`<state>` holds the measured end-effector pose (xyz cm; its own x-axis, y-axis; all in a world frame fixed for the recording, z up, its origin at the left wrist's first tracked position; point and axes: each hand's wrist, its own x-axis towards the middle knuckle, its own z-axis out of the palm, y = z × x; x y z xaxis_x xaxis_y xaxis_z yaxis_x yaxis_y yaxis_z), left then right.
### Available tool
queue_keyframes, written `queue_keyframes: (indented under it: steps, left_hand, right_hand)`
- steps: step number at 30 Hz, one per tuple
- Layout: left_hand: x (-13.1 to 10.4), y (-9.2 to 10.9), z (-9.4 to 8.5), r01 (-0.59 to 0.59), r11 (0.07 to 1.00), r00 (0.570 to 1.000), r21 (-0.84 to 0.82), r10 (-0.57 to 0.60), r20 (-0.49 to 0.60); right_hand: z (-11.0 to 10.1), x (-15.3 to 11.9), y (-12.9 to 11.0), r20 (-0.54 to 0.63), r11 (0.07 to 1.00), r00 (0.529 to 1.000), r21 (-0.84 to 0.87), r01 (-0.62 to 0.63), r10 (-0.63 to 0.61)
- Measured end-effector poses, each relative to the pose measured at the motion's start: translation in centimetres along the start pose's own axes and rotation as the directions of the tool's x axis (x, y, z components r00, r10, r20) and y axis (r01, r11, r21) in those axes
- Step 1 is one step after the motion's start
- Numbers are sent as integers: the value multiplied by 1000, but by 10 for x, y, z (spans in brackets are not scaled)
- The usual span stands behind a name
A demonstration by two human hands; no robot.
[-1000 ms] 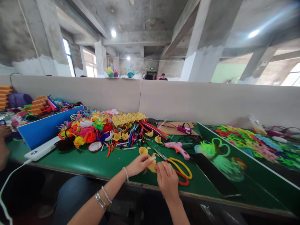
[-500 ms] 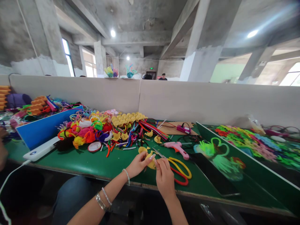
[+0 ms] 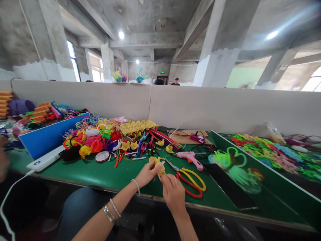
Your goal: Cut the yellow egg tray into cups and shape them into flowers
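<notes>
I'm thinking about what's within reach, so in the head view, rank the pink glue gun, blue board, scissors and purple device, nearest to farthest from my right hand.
From your right hand:
1. Scissors: just beyond it, handles to its right.
2. Pink glue gun: past the scissors.
3. Purple device: farther back, right.
4. Blue board: far left.

Front-left tabletop [image 3: 100,174] offers passage; scissors [image 3: 178,170] and glue gun [image 3: 188,156] obstruct the right.

A pink glue gun [image 3: 190,156] lies right of the fingers [image 3: 167,181] on a green desk [image 3: 100,175]; a blue board [image 3: 54,139] stands well left.
</notes>
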<state>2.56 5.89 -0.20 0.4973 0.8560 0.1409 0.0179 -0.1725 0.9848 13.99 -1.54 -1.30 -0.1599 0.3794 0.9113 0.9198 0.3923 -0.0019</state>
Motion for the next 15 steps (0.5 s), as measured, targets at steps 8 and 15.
queue_keyframes:
  steps: [8, 15]
  left_hand:
    - [4, 3, -5, 72, 992, 997, -106, -72, -4]
    - [6, 6, -6, 191, 942, 981, -277, -194, 16]
  right_hand:
    - [-5, 6, 2, 60, 808, 892, 400, -433, 448]
    - [-33, 13, 29, 392, 726, 829, 416, -547, 400]
